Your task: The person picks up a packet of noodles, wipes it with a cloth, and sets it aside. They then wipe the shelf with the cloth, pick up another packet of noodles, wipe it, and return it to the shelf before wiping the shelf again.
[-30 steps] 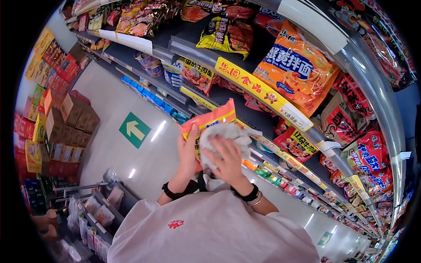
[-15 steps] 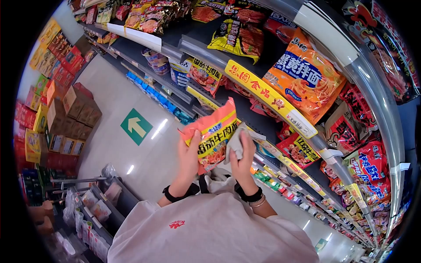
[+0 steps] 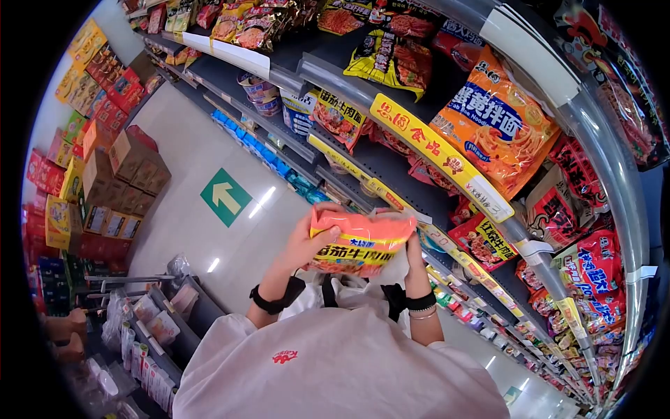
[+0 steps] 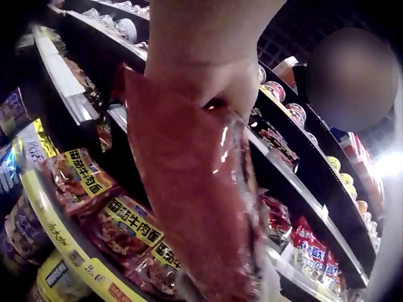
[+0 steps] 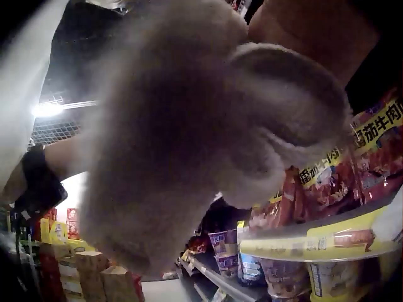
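One packet (image 3: 366, 246), wiping seemingly unfinished: left hand (image 3: 303, 244) has fingers pinching its nine-o'clock end; right hand (image 3: 415, 257), at three with cloth (image 5: 170, 138), has fingers I can't make out.

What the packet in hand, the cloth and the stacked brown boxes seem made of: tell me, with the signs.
Packet: probably thin plastic film, glossy; it creases and throws bright highlights.
Cloth: likely soft, matt, towel-like fabric; it looks fuzzy and hangs in rounded folds, though blur hides the weave.
Boxes: apparently cardboard with a dull finish; plain brown, flat-sided and straight-edged.
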`<state>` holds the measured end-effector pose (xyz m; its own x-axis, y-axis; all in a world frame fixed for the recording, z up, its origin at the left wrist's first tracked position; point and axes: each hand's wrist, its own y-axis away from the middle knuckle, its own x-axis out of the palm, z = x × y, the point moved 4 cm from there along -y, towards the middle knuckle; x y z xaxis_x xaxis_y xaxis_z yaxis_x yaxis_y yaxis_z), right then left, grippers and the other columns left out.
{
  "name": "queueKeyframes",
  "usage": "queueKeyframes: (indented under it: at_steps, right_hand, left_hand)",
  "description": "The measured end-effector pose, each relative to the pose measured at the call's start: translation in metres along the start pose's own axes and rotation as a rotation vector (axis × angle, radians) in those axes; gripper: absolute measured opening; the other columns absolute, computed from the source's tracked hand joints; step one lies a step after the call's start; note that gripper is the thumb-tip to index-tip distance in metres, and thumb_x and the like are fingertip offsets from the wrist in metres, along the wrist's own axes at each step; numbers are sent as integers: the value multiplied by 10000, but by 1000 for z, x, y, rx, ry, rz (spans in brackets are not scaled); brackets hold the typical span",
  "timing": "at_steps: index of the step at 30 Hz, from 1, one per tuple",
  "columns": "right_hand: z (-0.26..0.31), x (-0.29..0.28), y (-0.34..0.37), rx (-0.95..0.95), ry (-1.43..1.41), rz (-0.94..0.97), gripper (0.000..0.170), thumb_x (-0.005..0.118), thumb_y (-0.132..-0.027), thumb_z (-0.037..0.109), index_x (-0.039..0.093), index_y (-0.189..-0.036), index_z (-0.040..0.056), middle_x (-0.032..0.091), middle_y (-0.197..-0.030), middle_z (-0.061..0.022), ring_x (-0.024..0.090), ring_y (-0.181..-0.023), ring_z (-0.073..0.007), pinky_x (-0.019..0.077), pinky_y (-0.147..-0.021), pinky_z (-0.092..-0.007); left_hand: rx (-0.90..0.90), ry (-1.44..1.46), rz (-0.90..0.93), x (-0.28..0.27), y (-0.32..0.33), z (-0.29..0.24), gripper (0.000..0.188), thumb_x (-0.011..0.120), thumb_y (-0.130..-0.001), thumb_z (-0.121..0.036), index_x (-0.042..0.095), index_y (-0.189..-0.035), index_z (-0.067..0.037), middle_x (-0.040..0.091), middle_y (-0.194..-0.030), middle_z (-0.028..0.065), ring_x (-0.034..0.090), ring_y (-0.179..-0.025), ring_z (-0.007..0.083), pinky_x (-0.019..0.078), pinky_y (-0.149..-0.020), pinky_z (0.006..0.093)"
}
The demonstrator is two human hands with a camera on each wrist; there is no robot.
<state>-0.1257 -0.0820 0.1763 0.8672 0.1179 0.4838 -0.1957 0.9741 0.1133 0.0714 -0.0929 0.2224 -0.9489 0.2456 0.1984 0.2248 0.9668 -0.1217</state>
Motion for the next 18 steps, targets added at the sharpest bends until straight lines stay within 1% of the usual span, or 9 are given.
queueKeyframes:
  at_steps: [1, 2, 5, 9, 10, 12, 14, 16, 18]
  right_hand:
    - [2, 2, -4, -76, -76, 180, 507, 348, -854, 406, 500, -1091, -16, 525, -1108, -85, 516, -994, -203, 392, -887, -297]
    - [2, 5, -3, -74, -80, 178, 507, 348, -854, 406, 500, -1091, -16, 525, -1108, -85, 516, -994, -203, 392, -887, -297]
    - [12, 11, 4, -36, -133, 3, 477, 321, -843, 348, 499, -1083, -24, 525, -1091, -99, 513, -998, -211, 395, -882, -310]
    - [27, 10, 9, -78, -254, 23, 483, 341, -794, 308, 467, -1127, -19, 528, -1085, -119, 504, -1016, -218, 380, -898, -315]
    - [25, 7, 9, -81, -258, 29, 483, 341, -794, 308, 467, -1127, -19, 528, -1085, -119, 504, -1016, -218, 380, -898, -315]
    - [20, -6, 9, -127, -143, -58, 496, 356, -780, 306, 456, -1137, -24, 522, -1096, -122, 504, -1017, -217, 372, -905, -314]
    - [16, -9, 11, -138, -136, -32, 513, 388, -769, 310, 452, -1147, -31, 516, -1109, -124, 499, -1025, -217, 365, -912, -312]
    - [11, -13, 13, -180, 51, -26, 519, 454, -802, 351, 462, -1132, -50, 480, -1186, -114, 467, -1076, -213, 337, -934, -304]
    - [3, -16, 15, -152, 56, -70, 533, 449, -781, 321, 435, -1171, -41, 503, -1137, -122, 488, -1052, -218, 354, -928, -318]
  left_hand:
    - [-65, 16, 71, -2, -2, 4, 262, 554, -801, -127, 493, -1018, 7, 526, -979, 65, 498, -905, 126, 394, -815, 256]
    - [-131, 31, 143, -1, -2, 8, 247, 536, -816, -132, 497, -1017, 7, 524, -983, 62, 495, -908, 122, 391, -817, 252]
    - [-202, 115, 122, 0, 0, 14, 246, 532, -827, -148, 505, -1020, 1, 537, -968, 45, 511, -876, 104, 409, -780, 237]
    - [-310, 67, 100, 5, 0, 14, 238, 546, -827, -162, 518, -1012, -14, 564, -908, 25, 533, -816, 90, 432, -733, 230]
    - [-307, 60, 98, 6, -1, 14, 238, 546, -827, -162, 518, -1012, -14, 564, -908, 25, 533, -816, 90, 432, -733, 230]
    - [-257, -25, 72, 5, -4, 13, 222, 552, -826, -160, 533, -996, -19, 574, -889, 23, 538, -803, 85, 436, -729, 232]
    - [-250, -17, 57, 7, -6, 11, 210, 555, -822, -145, 541, -984, -13, 579, -891, 27, 537, -806, 81, 434, -732, 229]
    - [-222, -87, 41, 7, -7, 8, 210, 557, -816, -130, 540, -987, -10, 584, -889, 29, 535, -811, 83, 431, -734, 230]
    - [-190, -91, 39, 7, -8, 6, 199, 557, -811, -117, 545, -975, -5, 586, -879, 29, 534, -810, 84, 429, -737, 232]
